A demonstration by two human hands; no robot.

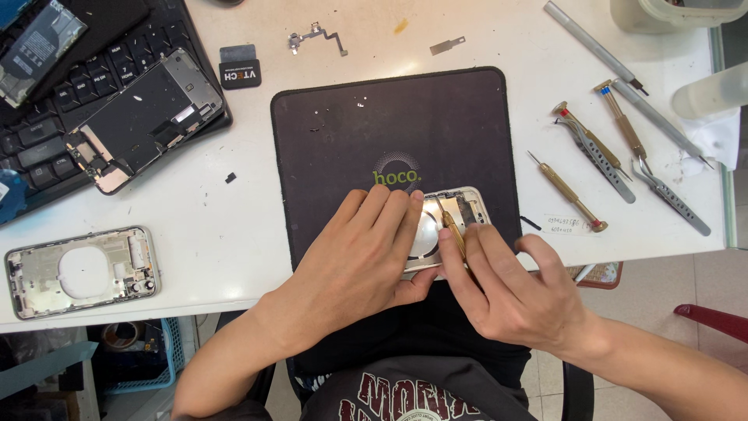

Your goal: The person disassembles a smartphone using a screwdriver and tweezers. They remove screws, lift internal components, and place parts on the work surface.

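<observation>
— Where's the frame (460, 209)?
— On the mat's (335, 140) near edge. My left hand (366, 249) lies flat on it, fingers together; my right hand (506, 288) pinches a screwdriver (453, 231) over it.

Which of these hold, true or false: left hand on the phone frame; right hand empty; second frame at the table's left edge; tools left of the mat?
1. The left hand lies on the phone frame on the black mat. True.
2. The right hand is empty. False: it holds a brass screwdriver.
3. A second empty frame lies near the table's left edge. True.
4. The spare screwdrivers lie left of the mat. False: right of it.
</observation>
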